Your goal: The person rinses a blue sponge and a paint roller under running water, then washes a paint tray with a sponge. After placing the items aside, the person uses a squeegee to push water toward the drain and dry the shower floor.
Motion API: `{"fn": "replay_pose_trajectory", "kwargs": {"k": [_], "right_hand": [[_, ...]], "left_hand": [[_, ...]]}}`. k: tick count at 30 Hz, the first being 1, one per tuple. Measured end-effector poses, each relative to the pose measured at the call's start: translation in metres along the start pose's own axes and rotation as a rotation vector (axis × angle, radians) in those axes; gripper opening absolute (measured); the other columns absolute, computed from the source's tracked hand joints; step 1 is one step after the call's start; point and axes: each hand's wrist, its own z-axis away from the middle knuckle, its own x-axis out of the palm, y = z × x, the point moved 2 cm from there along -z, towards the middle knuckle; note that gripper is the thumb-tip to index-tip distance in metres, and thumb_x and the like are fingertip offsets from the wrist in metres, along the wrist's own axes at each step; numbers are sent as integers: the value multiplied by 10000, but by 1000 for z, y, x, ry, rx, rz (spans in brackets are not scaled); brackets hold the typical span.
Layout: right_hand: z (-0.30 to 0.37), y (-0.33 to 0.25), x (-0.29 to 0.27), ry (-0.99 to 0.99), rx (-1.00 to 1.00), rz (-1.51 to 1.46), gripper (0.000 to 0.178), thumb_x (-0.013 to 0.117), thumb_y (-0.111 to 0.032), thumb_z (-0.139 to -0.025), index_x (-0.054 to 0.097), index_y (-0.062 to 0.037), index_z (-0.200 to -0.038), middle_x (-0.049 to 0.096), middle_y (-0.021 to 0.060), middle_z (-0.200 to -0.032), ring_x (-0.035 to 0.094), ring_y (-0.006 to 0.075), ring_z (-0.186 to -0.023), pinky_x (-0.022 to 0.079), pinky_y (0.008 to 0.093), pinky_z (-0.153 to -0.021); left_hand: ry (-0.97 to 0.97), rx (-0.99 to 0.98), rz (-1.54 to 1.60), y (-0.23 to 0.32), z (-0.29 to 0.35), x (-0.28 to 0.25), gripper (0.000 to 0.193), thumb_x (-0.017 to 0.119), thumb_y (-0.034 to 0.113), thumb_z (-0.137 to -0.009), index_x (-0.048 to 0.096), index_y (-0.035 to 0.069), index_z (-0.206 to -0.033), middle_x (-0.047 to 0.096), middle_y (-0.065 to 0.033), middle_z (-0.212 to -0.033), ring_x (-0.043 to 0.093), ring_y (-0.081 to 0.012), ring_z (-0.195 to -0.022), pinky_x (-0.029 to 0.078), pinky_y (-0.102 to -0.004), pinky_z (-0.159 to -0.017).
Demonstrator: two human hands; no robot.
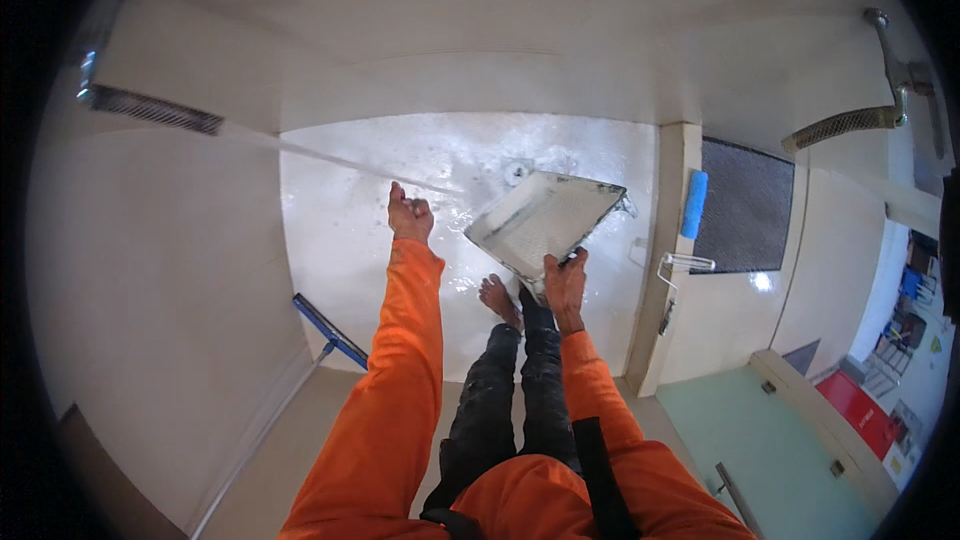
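Observation:
My right hand (566,290) grips a paint roller tray (552,220) by its near edge. The tray is smeared with whitish and dark residue and hangs tilted over the wet white shower floor (345,210). Left of the tray, my left hand (410,214) is raised with its fingers curled in; whether anything small is inside them I cannot make out. A thin jet of water from the shower head (155,108) at the far left runs past that hand toward the tray's left side. My bare foot (500,300) stands on the wet floor below.
A blue roller cover (694,204) and a white roller frame (685,262) lie on the raised curb (668,230) at right. A blue squeegee (332,332) leans at left. Another shower head (845,127) hangs at far right, above a dark mat (740,205). A drain (517,172) lies behind the tray.

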Motion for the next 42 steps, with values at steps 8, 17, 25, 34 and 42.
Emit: {"fn": "replay_pose_trajectory", "kwargs": {"k": [8, 17, 25, 34, 42], "right_hand": [[28, -54, -57, -54, -335, 542, 503, 592, -219, -849, 421, -44, -1289, 676, 235, -975, 690, 405, -825, 554, 514, -728], [65, -76, -136, -97, -734, 955, 509, 573, -223, -894, 406, -93, -1356, 653, 149, -1084, 698, 362, -795, 563, 492, -662], [99, -127, -215, 22, -900, 874, 534, 632, -216, -862, 442, -115, -1350, 670, 171, -977, 689, 377, -796, 561, 471, -676], [133, -142, -286, -174, -744, 62, 468, 684, -233, -890, 594, 21, -1272, 663, 87, -920, 598, 148, -839, 484, 285, -769], [122, -131, -293, -533, -446, -414, 460, 646, -253, -944, 581, 35, -1297, 649, 88, -1168, 577, 143, -1072, 433, 279, -947]], "left_hand": [[-140, 541, -505, 249, 195, 28, 283, 569, 391, -964, 579, 109, -962, 454, 40, -714, 435, -71, -576, 407, -253, -538], [-582, 934, -654, 377, 449, 191, 375, 646, 349, -942, 604, 39, -1148, 534, 15, -852, 495, -82, -715, 426, -264, -649], [-536, 971, -676, 352, 502, 241, 606, 689, 384, -894, 474, 36, -1341, 536, -114, -1270, 584, -232, -1036, 517, -357, -863], [-353, 1415, -1003, 393, 500, 296, 763, 624, 354, -888, 291, -30, -1458, 309, -286, -1440, 343, -410, -1344, 321, -432, -1136], [-509, 884, -1081, 268, 434, 109, 883, 696, 504, -853, 289, 44, -1487, 400, -203, -1470, 380, -313, -1381, 323, -407, -1129]]}}
